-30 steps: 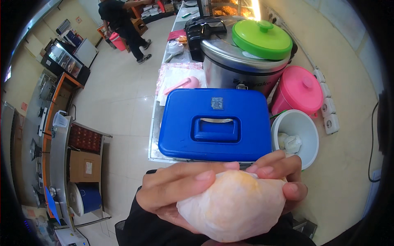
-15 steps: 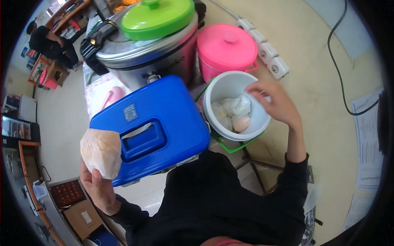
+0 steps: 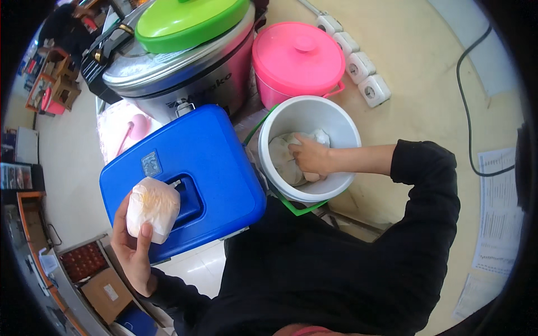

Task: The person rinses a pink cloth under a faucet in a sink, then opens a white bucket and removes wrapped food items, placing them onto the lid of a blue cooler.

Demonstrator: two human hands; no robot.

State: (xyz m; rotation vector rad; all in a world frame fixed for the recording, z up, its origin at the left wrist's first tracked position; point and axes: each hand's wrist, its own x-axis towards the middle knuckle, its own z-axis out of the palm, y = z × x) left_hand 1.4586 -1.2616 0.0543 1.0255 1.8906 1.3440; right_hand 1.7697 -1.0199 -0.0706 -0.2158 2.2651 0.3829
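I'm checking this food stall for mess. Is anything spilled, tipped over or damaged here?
Nothing stands out. The left hand holds a wrapped bundle over the shut blue cooler; the right hand reaches into the upright white bucket. The green lid and pink lid sit squarely.

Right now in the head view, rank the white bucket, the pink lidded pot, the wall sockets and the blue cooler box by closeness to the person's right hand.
1. White bucket: the right hand is inside it.
2. Pink lidded pot: just behind the bucket.
3. Blue cooler box: to the bucket's left; too close to the pot to rank firmly.
4. Wall sockets: farther back, along the wall.
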